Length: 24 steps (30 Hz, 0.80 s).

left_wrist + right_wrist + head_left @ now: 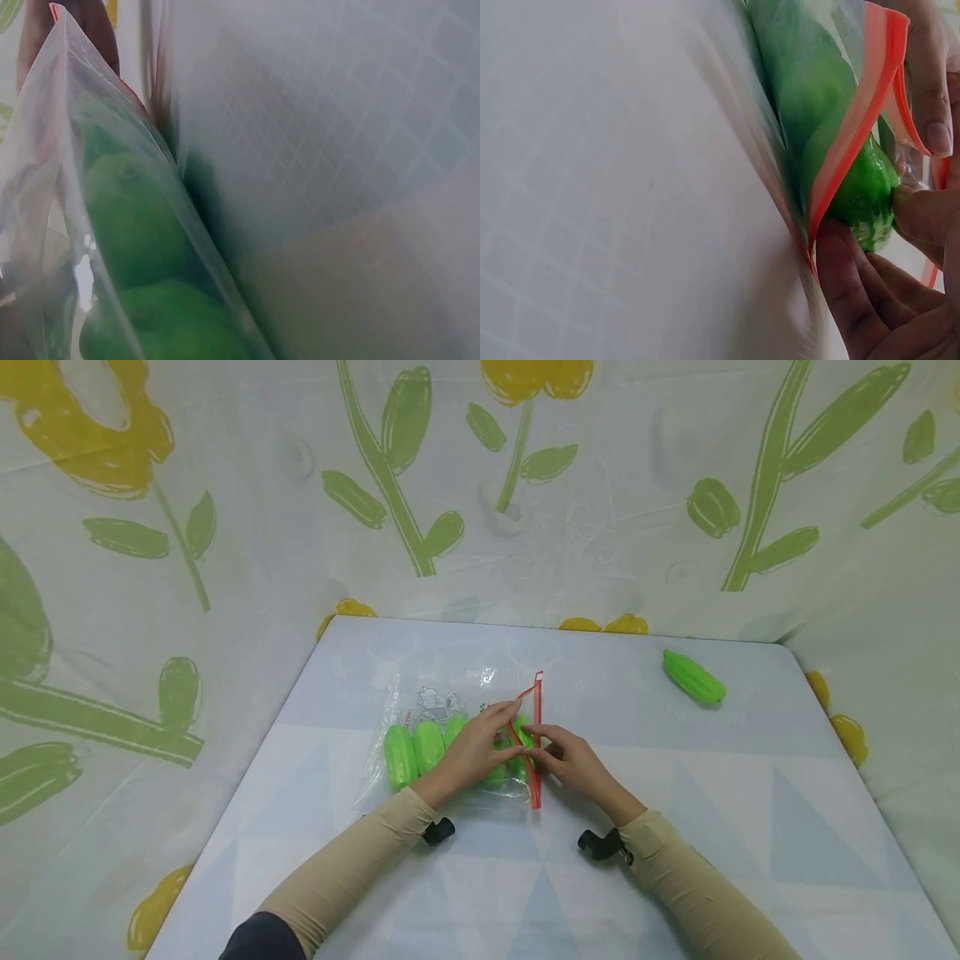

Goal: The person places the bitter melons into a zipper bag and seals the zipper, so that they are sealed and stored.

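Right hand (573, 766) pinches green gourd (874, 191) in mouth of zip bag (491, 681) | left hand (471, 750) grips red lip (536, 789), likely to give the gourd room

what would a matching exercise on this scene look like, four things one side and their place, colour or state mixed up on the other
1 zip strip
2 lone cucumber-like vegetable
3 right hand
4 right sleeve

A holds another vegetable at the mouth of the zip bag
B beige
C on the table, near its far right corner
D red

Pairs: 1-D, 2-C, 3-A, 4-B
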Available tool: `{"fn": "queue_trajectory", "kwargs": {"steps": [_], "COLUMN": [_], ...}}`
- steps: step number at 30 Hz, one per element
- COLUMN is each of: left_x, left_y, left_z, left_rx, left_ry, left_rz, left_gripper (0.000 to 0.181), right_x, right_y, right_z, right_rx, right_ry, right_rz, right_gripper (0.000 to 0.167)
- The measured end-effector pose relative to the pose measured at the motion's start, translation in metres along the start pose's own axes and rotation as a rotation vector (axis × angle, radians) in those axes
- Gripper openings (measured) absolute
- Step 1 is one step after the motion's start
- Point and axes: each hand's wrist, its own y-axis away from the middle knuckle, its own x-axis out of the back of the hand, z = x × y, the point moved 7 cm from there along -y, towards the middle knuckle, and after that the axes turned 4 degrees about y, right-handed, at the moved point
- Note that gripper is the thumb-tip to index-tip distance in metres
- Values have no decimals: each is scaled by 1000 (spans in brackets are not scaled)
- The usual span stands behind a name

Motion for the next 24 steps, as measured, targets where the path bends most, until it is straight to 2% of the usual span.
{"fn": "queue_trajectory", "kwargs": {"steps": [16,24], "left_x": [1,0], "left_y": [1,1], "left_z": [0,0], "left_rx": [10,8], "left_ry": [20,13], "left_rz": [-4,-7], "left_gripper": [78,78], "right_x": [-1,2], "right_y": [0,3], "right_z": [4,6], "right_rx": [-67,-51], "right_ry": [-1,-4], "right_rz": [-9,6], "right_gripper": [47,45]}}
